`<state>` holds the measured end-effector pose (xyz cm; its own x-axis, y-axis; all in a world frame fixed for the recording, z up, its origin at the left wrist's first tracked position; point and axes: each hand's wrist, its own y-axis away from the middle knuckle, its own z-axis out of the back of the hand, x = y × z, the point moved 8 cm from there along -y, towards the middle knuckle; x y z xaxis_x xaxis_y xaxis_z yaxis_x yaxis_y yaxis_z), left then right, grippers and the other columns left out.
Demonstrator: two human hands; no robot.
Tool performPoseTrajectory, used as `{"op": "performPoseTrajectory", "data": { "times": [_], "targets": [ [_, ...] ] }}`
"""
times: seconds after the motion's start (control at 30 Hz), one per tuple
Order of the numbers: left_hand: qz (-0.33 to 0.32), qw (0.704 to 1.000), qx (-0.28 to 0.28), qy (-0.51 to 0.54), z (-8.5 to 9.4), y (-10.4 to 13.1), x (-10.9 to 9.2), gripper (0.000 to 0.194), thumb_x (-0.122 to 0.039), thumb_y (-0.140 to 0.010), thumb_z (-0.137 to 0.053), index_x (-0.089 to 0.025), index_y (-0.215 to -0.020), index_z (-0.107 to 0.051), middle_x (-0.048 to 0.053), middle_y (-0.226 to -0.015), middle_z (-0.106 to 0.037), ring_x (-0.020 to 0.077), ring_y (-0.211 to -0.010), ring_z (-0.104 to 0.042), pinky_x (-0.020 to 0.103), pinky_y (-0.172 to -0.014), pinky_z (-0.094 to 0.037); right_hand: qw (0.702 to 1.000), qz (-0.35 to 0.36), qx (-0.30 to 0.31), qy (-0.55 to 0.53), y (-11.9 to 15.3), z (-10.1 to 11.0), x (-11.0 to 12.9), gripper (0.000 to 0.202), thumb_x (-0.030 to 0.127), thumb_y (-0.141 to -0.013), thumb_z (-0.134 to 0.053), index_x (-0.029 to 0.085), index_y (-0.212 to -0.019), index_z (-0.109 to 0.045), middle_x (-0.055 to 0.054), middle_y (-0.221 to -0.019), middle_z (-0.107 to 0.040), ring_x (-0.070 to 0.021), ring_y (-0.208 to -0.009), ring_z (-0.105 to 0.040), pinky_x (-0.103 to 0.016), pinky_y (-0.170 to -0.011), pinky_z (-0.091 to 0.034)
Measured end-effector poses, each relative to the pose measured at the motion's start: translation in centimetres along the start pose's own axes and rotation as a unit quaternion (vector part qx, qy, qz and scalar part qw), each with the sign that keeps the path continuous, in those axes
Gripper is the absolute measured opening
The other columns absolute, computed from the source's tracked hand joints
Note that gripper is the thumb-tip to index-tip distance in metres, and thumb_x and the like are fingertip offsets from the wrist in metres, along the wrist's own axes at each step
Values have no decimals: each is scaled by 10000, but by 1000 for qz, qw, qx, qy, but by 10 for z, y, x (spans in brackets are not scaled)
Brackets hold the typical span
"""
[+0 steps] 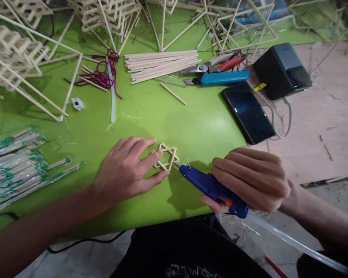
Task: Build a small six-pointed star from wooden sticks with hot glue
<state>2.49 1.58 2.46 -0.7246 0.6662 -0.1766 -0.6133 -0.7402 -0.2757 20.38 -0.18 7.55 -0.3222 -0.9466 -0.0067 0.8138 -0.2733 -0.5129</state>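
A small star-shaped frame of short wooden sticks (174,156) lies on the green tabletop. My left hand (127,168) steadies it from the left, with the thumb and forefinger on its sticks and the other fingers stretched beyond. Wrapped in my right hand (252,175) is a blue hot glue gun (203,182), pointing left. Its metal nozzle meets the frame's right side or is very close to it; I cannot tell which. A thin glue thread loops above the nozzle. From the gun's back end a long clear glue stick (295,239) runs down to the right.
Loose wooden sticks (162,63) lie ahead, by pliers (211,66), a blue utility knife (224,78), a phone (248,112) and a black box (282,71). Purple cord (103,77) is left of them. Wrapped chopsticks (14,170) lie left; stick structures (14,58) stand behind.
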Motion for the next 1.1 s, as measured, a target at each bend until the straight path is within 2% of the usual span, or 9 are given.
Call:
{"op": "performPoseTrajectory", "data": {
  "times": [0.17, 0.37, 0.83, 1.1],
  "targets": [
    [-3, 1000, 5, -3, -1, 0, -1, 316, -458, -913, -672, -184, -1066, -703, 143, -1201, -692, 301, -1064, -660, 480, -836, -582, 1000, -5, 11, 4, 2, -1, 1, 278, 421, -856, -704, 164, -771, -642, -66, -720, -674, -169, -637, -607, -323, -562, -518],
    [-8, 1000, -5, -6, 0, -1, -1, 327, -466, -910, -669, -182, -1068, -704, 138, -1191, -694, 294, -1054, -658, 464, -830, -578, 1000, 4, 3, -4, 1, -1, 3, 301, 416, -800, -749, 135, -779, -644, -79, -700, -673, -182, -609, -614, -332, -541, -519],
    [-13, 1000, -7, -6, 1, 1, -1, 353, -472, -899, -685, -160, -1060, -715, 148, -1183, -693, 300, -1047, -659, 462, -837, -574, 1000, 7, 9, 6, 3, -2, 2, 309, 434, -815, -736, 133, -782, -672, -86, -714, -683, -183, -621, -609, -328, -535, -510],
    [-11, 1000, -4, -9, 0, 0, -1, 359, -477, -897, -687, -160, -1062, -718, 146, -1183, -694, 301, -1039, -658, 468, -826, -575, 1000, 1, 10, 1, 6, -2, 3, 309, 443, -776, -766, 149, -741, -678, -85, -713, -685, -181, -622, -600, -332, -528, -513]
  ]
}}
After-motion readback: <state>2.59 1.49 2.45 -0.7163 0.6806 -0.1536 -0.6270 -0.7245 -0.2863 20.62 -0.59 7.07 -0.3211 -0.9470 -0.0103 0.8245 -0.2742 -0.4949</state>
